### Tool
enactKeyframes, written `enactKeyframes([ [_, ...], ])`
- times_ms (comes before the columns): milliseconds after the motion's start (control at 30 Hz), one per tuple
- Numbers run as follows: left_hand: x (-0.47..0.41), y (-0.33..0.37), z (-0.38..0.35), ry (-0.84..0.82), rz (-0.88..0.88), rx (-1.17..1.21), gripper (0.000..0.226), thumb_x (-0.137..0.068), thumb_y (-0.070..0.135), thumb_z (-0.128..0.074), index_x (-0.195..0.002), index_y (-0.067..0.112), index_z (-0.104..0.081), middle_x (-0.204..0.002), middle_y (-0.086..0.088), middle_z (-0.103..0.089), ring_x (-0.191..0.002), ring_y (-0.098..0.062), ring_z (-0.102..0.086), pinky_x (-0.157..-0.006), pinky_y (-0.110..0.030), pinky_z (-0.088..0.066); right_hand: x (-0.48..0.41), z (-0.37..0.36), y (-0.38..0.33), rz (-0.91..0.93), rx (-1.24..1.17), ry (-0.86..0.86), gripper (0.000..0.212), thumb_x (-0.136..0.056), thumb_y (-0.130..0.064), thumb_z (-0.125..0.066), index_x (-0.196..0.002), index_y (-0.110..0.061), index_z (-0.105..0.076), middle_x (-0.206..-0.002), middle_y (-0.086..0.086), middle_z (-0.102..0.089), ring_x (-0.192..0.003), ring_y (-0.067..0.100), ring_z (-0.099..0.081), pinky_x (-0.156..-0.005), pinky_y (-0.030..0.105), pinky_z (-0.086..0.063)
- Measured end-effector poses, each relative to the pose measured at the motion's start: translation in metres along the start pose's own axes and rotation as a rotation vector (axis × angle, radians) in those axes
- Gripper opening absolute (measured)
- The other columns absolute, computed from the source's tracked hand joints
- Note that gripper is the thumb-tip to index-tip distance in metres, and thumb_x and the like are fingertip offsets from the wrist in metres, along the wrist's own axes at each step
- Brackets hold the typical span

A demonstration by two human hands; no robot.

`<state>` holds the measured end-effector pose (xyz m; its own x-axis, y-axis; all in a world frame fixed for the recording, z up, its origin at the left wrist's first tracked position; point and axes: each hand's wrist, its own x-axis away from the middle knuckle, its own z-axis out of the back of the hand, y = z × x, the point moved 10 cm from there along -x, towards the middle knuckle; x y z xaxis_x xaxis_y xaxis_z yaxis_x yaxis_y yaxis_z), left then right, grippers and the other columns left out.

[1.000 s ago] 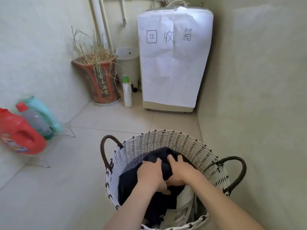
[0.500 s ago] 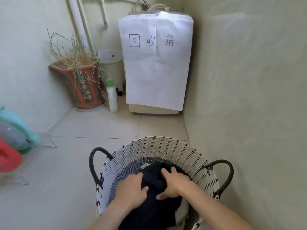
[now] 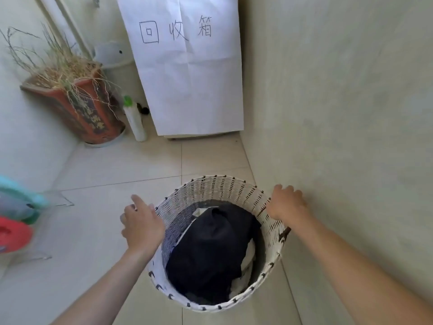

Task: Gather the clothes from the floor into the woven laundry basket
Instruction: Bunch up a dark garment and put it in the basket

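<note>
Two bare forearms reaching in from the bottom edge. Between them, on the tiled floor (image 3: 98, 231) close against the right-hand wall (image 3: 339, 113), the white woven laundry basket (image 3: 225, 188), a dark garment (image 3: 210, 245) heaped inside it over something white (image 3: 249, 250) at the right. Left hand (image 3: 142, 225) at the basket's left rim, fingers spread and loose, covering whatever sits beneath; grip or mere touch, cannot tell. Right hand (image 3: 286, 204) curled down over the right rim, fingers closed around it. Hands well apart, one on each side. Off to the left, blurred red (image 3: 14, 235) and teal (image 3: 21, 195) bottles. Farther back, a white bottle with a green cap (image 3: 134, 121) just beside an orange pot of dry grass (image 3: 77, 106). Farthest, a box draped in white paper (image 3: 192, 78) bearing handwritten characters
</note>
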<state>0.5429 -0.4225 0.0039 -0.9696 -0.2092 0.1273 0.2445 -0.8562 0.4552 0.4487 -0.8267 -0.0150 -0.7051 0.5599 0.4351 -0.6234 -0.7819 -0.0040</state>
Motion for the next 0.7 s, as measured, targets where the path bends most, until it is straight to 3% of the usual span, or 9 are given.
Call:
enactKeyframes([
  [67,-0.001,-0.014,0.004,-0.082,0.163,0.143,0.034,-0.110,0.013,-0.042,-0.133,-0.011,-0.050,-0.125,-0.037,-0.057,-0.119,-0.052,-0.055,-0.092,-0.052,-0.045,0.010,-0.015,0.007,-0.027,-0.185,-0.057,0.070,-0.101,-0.023,-0.059,-0.160,0.002,-0.030,-0.153,0.027,-0.045,-0.139,0.042,-0.051,-0.108,0.045,-0.049],
  [133,-0.006,-0.005,0.010,-0.161,0.259,0.242,0.026,-0.107,0.006,-0.043,-0.090,-0.003,-0.060,-0.101,-0.031,-0.068,-0.106,-0.046,-0.065,-0.086,-0.045,-0.051,0.011,-0.020,0.011,-0.092,-0.493,-0.047,0.035,-0.104,-0.020,-0.055,-0.129,0.004,-0.057,-0.124,0.025,-0.063,-0.116,0.042,-0.064,-0.089,0.041,-0.051],
  [167,0.001,-0.004,0.013,-0.192,0.333,0.271,0.027,-0.106,0.007,-0.044,-0.085,0.001,-0.060,-0.101,-0.030,-0.072,-0.105,-0.045,-0.070,-0.084,-0.044,-0.056,0.015,-0.025,0.013,-0.141,-0.661,-0.058,0.024,-0.106,-0.020,-0.050,-0.108,0.001,-0.062,-0.106,0.021,-0.065,-0.101,0.039,-0.065,-0.083,0.040,-0.049],
  [233,0.018,-0.002,-0.001,-0.314,0.450,0.310,0.030,-0.107,0.017,-0.044,-0.110,-0.002,-0.067,-0.122,-0.028,-0.074,-0.113,-0.044,-0.073,-0.082,-0.042,-0.059,0.031,-0.041,0.007,-0.241,-0.906,-0.152,0.039,-0.110,-0.020,-0.043,-0.079,-0.006,-0.061,-0.086,0.019,-0.063,-0.074,0.032,-0.060,-0.080,0.042,-0.052],
  [300,0.041,-0.016,-0.009,-0.369,0.538,0.294,0.048,-0.109,0.033,-0.038,-0.129,-0.003,-0.064,-0.131,-0.027,-0.072,-0.120,-0.046,-0.070,-0.099,-0.048,-0.059,0.048,-0.056,-0.007,-0.323,-1.128,-0.249,0.047,-0.114,-0.022,-0.039,-0.072,-0.011,-0.057,-0.077,0.017,-0.062,-0.056,0.022,-0.053,-0.069,0.035,-0.055],
  [400,0.065,-0.028,-0.005,-0.363,0.527,0.276,0.058,-0.114,0.040,-0.031,-0.130,-0.004,-0.065,-0.131,-0.024,-0.070,-0.123,-0.044,-0.066,-0.104,-0.045,-0.053,0.058,-0.066,-0.016,-0.355,-1.074,-0.335,0.045,-0.114,-0.024,-0.039,-0.071,-0.014,-0.050,-0.066,0.007,-0.052,-0.052,0.017,-0.046,-0.051,0.024,-0.043],
  [533,0.063,-0.034,-0.007,-0.347,0.460,0.315,0.059,-0.116,0.037,-0.029,-0.091,0.000,-0.067,-0.089,-0.015,-0.065,-0.088,-0.034,-0.056,-0.079,-0.036,-0.039,0.051,-0.078,-0.016,-0.223,-1.007,-0.402,0.040,-0.111,-0.021,-0.038,-0.071,-0.018,-0.045,-0.060,0.002,-0.043,-0.053,0.017,-0.035,-0.050,0.025,-0.032],
  [600,0.053,-0.032,-0.009,-0.341,0.464,0.367,0.056,-0.114,0.040,-0.032,-0.067,0.013,-0.048,-0.071,-0.006,-0.052,-0.077,-0.029,-0.049,-0.072,-0.036,-0.037,0.052,-0.075,-0.023,-0.196,-1.040,-0.417,0.040,-0.111,-0.025,-0.040,-0.072,-0.020,-0.045,-0.062,0.000,-0.038,-0.054,0.016,-0.029,-0.054,0.029,-0.025],
  [700,0.047,-0.015,-0.002,-0.355,0.397,0.466,0.053,-0.109,0.044,-0.036,-0.063,0.020,-0.036,-0.061,0.000,-0.043,-0.065,-0.025,-0.041,-0.067,-0.036,-0.034,0.068,-0.048,-0.036,-0.114,-1.026,-0.378,0.040,-0.112,-0.032,-0.042,-0.073,-0.021,-0.048,-0.056,-0.006,-0.036,-0.055,0.016,-0.028,-0.060,0.033,-0.026],
])
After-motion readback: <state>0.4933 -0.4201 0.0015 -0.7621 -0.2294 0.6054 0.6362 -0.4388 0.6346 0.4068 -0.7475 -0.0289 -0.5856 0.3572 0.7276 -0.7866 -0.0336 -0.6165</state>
